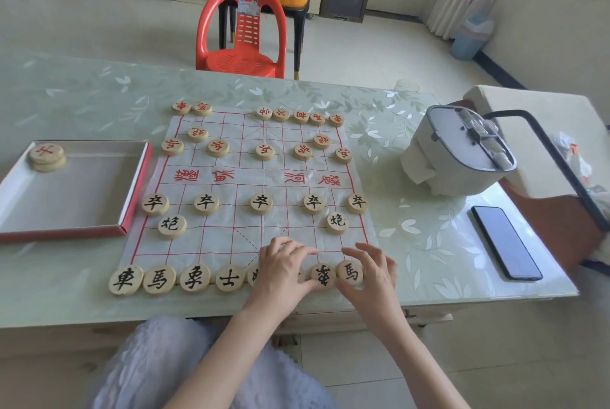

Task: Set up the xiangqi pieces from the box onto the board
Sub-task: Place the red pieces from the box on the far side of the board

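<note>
1. Head view: the box (137, 190) lies open on the table (82, 101), well left of both hands. A short stack (47, 157) of red-lettered pieces sits in its far left corner.
2. A grey bin (458, 151) with a dark handle stands beyond and right of the right fingers. White paper hangs at its side, and I cannot tell what it contains.
3. The board (231, 233) lies flat, with its near edge under both sets of fingers. Black soldiers and cannons stand just beyond the fingertips, and the red pieces are well beyond them at the far side.
4. The left hand (284, 268) rests palm down on the near row, its bent fingers covering the pieces there. I cannot tell whether it grips one. Its thumb touches the left edge of the elephant (322, 275), which lies between the two hands.
5. Four more black pieces line the near edge to the left of the left fingers.
6. The right hand (373, 271) pinches the horse (350, 273), with the thumb at its near edge and curled fingers at its right edge. The horse lies face up, touching the elephant.
7. A phone (506, 242) lies face up to the right of the right fingers.
</note>
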